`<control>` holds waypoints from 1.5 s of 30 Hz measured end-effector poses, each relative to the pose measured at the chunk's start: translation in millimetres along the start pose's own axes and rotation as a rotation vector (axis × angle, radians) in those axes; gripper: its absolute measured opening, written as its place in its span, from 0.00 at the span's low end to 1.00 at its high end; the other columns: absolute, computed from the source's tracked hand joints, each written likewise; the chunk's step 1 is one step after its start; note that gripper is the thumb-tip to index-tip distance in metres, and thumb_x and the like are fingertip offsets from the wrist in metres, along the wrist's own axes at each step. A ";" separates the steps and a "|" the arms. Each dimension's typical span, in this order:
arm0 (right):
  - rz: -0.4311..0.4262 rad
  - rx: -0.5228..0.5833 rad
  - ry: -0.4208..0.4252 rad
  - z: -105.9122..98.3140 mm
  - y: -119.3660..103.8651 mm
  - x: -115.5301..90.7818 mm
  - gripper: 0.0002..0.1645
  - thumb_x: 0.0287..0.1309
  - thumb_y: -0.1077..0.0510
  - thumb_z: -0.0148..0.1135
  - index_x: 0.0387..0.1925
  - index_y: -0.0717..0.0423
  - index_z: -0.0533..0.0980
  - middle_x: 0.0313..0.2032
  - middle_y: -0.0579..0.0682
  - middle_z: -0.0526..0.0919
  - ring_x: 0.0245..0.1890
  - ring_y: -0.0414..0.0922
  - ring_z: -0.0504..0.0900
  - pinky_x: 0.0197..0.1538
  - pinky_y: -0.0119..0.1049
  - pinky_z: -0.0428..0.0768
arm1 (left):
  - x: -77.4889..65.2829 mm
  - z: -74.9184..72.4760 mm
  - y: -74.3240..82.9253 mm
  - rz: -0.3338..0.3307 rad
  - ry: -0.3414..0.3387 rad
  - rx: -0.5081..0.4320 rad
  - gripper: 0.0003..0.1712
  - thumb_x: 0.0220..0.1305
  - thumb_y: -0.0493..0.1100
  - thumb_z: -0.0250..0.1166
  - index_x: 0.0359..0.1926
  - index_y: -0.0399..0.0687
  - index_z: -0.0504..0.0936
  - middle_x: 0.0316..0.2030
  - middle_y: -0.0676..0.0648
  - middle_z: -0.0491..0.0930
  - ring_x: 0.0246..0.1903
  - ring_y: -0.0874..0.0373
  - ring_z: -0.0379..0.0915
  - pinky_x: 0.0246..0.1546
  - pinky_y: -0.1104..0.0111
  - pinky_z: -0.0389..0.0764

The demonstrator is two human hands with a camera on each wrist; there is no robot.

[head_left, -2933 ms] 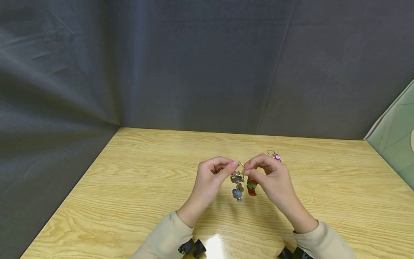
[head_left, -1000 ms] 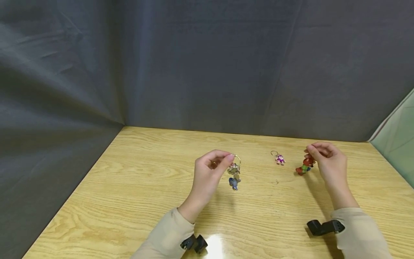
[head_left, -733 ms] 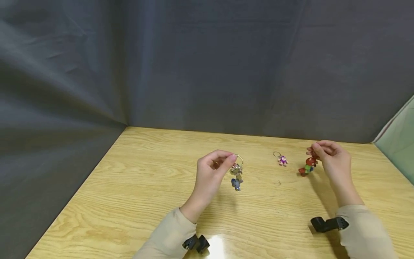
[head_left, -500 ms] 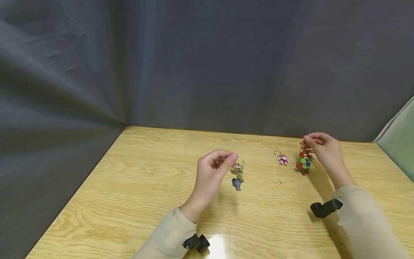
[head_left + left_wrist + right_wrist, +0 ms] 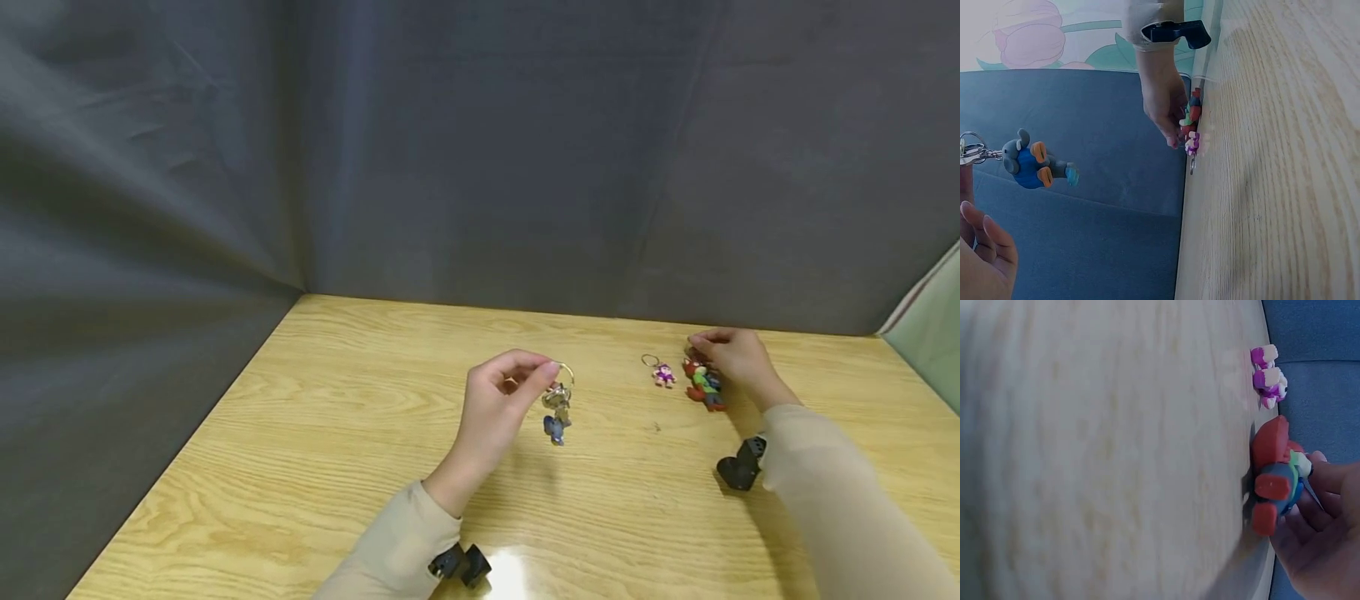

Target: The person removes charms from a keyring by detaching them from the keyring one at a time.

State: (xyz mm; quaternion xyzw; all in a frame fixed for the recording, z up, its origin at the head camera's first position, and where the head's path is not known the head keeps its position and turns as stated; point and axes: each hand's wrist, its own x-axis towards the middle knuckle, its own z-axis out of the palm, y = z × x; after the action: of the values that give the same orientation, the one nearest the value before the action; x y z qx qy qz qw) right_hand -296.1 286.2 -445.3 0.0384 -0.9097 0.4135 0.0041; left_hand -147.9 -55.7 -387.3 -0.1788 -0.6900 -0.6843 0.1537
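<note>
Left grip point(image 5: 497, 402) pinches a ring point(image 5: 572, 375), blue figure point(image 5: 1029, 166) hanging vertically; right grip point(image 5: 739, 360) holds a fox figure point(image 5: 702, 386), head pointing away.

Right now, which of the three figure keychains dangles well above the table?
The grey figure in blue, hanging from a ring the left hand pinches. The purple figure lies on the tabletop; the right hand holds the red figure down near it.

Fox point(image 5: 703, 387) right of keychain point(image 5: 663, 375), cloth point(image 5: 510, 167) behind
</note>
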 end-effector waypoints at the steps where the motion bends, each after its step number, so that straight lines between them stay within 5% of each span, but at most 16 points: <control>1: -0.006 -0.006 -0.002 -0.3 -0.2 0.1 0.29 0.74 0.50 0.50 0.52 0.77 0.74 0.38 0.57 0.85 0.30 0.33 0.77 0.32 0.28 0.77 | 0.2 0.0 0.2 0.001 -0.002 -0.001 0.08 0.65 0.39 0.66 0.37 0.36 0.86 0.29 0.43 0.84 0.28 0.61 0.75 0.31 0.71 0.70; 9: -0.067 0.019 0.007 -4.9 -6.1 -11.0 0.30 0.75 0.48 0.50 0.57 0.75 0.72 0.49 0.70 0.80 0.33 0.31 0.80 0.36 0.28 0.79 | 0.7 0.2 -0.9 0.006 -0.018 0.002 0.08 0.64 0.39 0.67 0.36 0.37 0.86 0.29 0.43 0.85 0.28 0.62 0.74 0.31 0.71 0.69; 19: -0.190 0.060 -0.010 3.3 -58.5 -65.9 0.26 0.72 0.46 0.54 0.55 0.65 0.77 0.40 0.43 0.86 0.36 0.31 0.81 0.36 0.30 0.80 | 0.5 0.9 -0.4 -0.021 -0.056 0.021 0.08 0.64 0.41 0.68 0.38 0.40 0.88 0.30 0.47 0.85 0.29 0.61 0.75 0.31 0.71 0.70; 28: -0.396 0.227 -0.092 36.6 -121.0 -112.5 0.11 0.69 0.61 0.59 0.47 0.64 0.80 0.40 0.49 0.86 0.39 0.40 0.85 0.45 0.29 0.80 | -0.4 -0.2 -2.5 -0.052 -0.052 0.054 0.08 0.64 0.43 0.68 0.38 0.43 0.88 0.31 0.48 0.86 0.31 0.61 0.78 0.32 0.70 0.70; 37: -0.328 0.325 -0.137 64.6 -167.7 -145.1 0.12 0.65 0.58 0.64 0.47 0.60 0.81 0.43 0.53 0.85 0.42 0.43 0.84 0.45 0.35 0.81 | -2.6 -2.8 -0.4 -0.072 0.003 0.087 0.08 0.64 0.45 0.68 0.37 0.46 0.89 0.30 0.52 0.85 0.30 0.61 0.74 0.34 0.68 0.70; 45: -0.334 0.315 -0.099 91.4 -179.6 -152.0 0.16 0.58 0.57 0.71 0.46 0.58 0.81 0.39 0.48 0.85 0.40 0.43 0.82 0.44 0.35 0.80 | -5.0 -3.3 2.3 -0.053 0.023 0.094 0.08 0.64 0.45 0.69 0.37 0.46 0.89 0.33 0.53 0.86 0.32 0.60 0.73 0.34 0.68 0.70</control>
State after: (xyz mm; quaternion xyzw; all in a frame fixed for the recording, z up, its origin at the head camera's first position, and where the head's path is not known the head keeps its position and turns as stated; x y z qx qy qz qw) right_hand -129.2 109.9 -376.4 0.2085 -0.8140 0.5416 0.0218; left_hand -142.5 -59.2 -387.4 -0.1450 -0.7240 -0.6571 0.1517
